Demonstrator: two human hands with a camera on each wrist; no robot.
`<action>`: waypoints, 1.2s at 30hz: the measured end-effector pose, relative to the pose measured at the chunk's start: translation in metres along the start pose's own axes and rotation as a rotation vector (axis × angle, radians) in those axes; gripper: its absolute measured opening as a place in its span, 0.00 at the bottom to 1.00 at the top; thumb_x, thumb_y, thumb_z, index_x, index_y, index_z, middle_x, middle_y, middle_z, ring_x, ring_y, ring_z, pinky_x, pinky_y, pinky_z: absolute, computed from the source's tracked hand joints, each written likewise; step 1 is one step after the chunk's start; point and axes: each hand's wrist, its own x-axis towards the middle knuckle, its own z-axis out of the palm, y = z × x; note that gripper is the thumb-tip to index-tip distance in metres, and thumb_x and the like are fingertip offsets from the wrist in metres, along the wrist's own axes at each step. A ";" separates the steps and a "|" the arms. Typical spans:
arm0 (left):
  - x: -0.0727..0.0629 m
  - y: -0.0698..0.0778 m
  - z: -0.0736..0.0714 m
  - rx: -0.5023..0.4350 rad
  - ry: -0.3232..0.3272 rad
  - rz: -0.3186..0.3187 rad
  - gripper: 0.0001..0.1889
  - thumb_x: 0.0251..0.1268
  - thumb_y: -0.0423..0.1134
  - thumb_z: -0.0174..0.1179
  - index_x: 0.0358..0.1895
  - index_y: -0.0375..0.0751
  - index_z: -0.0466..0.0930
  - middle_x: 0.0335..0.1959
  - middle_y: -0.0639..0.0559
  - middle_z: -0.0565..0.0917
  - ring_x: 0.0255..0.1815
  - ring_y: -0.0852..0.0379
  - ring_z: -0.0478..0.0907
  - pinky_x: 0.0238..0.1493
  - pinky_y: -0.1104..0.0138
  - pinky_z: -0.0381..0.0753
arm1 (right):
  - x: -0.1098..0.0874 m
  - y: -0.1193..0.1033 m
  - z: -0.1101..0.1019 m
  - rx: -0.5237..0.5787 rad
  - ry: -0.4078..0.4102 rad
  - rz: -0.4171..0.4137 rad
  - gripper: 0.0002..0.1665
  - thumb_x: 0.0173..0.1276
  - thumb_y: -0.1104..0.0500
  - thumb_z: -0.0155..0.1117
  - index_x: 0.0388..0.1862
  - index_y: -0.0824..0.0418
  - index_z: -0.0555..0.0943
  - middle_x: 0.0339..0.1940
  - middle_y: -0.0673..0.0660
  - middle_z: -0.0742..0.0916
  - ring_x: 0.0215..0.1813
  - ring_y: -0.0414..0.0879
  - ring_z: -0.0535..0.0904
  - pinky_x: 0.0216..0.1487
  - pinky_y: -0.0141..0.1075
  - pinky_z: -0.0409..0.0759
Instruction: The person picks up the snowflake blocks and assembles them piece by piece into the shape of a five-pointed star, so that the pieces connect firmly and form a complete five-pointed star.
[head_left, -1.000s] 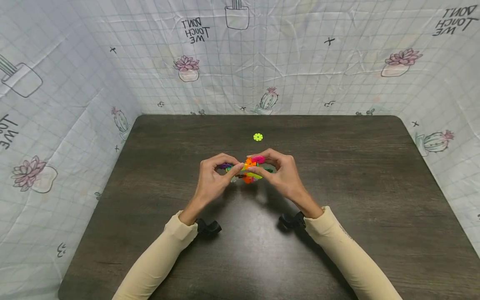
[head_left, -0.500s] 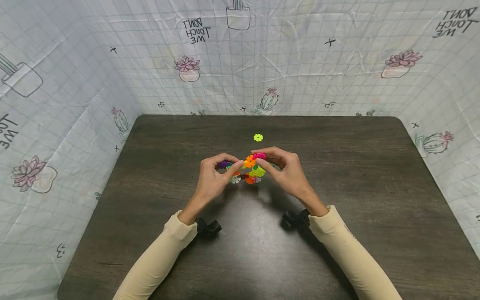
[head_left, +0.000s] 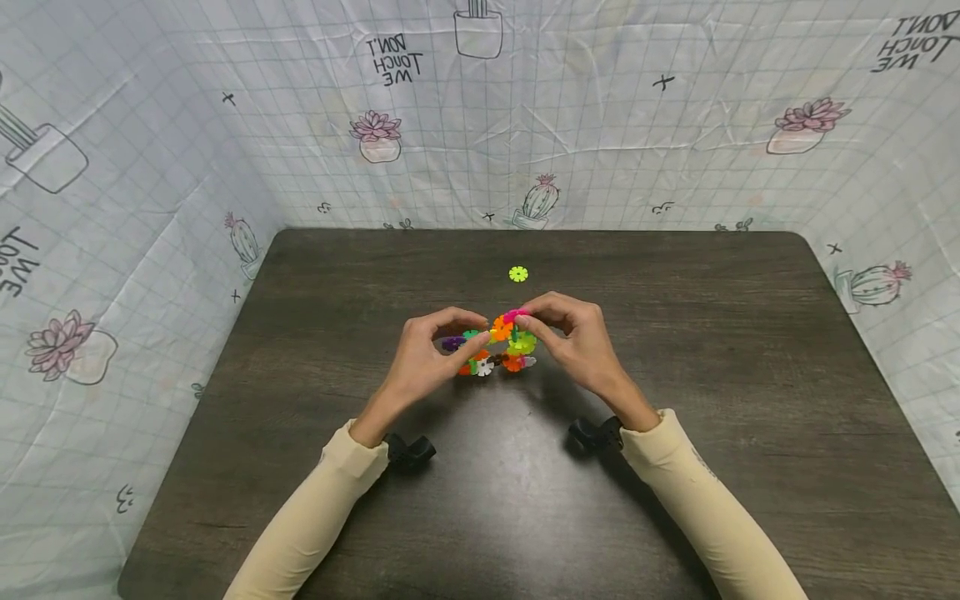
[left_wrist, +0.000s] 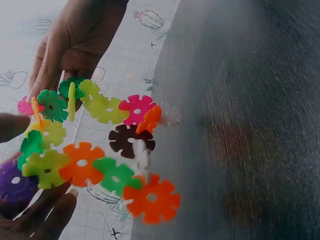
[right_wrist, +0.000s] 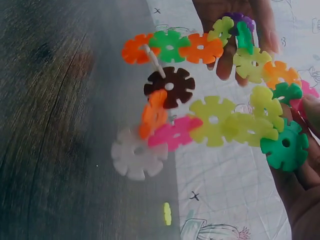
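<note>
Flower-shaped plastic discs are slotted together into a colourful looped chain (head_left: 522, 342), raised before me in the head view. My right hand (head_left: 581, 346) pinches its pink disc (head_left: 513, 316) between thumb and fingers. At the other side, my left hand (head_left: 431, 354) curves loosely about the purple disc (left_wrist: 17, 182), its thumb and index fingertip apart. In the left wrist view the left fingers lie behind the purple disc. A brown disc (right_wrist: 169, 86) and a clear whitish disc (right_wrist: 139, 154) belong to the side of the chain away from the palms.
One loose yellow-green disc (head_left: 518, 273) lies on the dark wood table (head_left: 675, 317) beyond the hands. A pale cloth (head_left: 585, 117) with cactus drawings stands behind the table and on both sides. Black wrist mounts (head_left: 411, 452) sit under the sleeves.
The chain has tilted and shifted slightly right, showing more discs. My left thumb and index finger have spread apart. My right hand has moved slightly right and keeps its pinch at the pink disc.
</note>
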 end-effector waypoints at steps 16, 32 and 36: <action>0.006 0.003 0.008 0.063 -0.057 0.056 0.17 0.62 0.44 0.77 0.52 0.42 0.89 0.47 0.51 0.90 0.45 0.57 0.89 0.53 0.56 0.90 | 0.001 0.000 0.002 -0.069 -0.056 0.008 0.06 0.73 0.62 0.70 0.46 0.56 0.90 0.43 0.53 0.92 0.46 0.41 0.90 0.54 0.31 0.88; 0.003 -0.002 -0.002 0.061 -0.047 0.030 0.17 0.63 0.44 0.76 0.53 0.42 0.88 0.43 0.51 0.88 0.41 0.57 0.87 0.52 0.62 0.90 | 0.060 0.081 -0.029 -0.474 -0.171 0.208 0.13 0.77 0.59 0.65 0.53 0.67 0.86 0.49 0.66 0.90 0.47 0.59 0.89 0.51 0.54 0.88; 0.002 -0.002 -0.002 0.082 -0.055 0.039 0.17 0.64 0.43 0.75 0.53 0.42 0.88 0.46 0.51 0.89 0.42 0.57 0.87 0.51 0.64 0.90 | 0.069 0.100 -0.030 -0.562 -0.243 0.252 0.17 0.77 0.59 0.65 0.58 0.69 0.83 0.53 0.68 0.88 0.50 0.61 0.88 0.54 0.55 0.86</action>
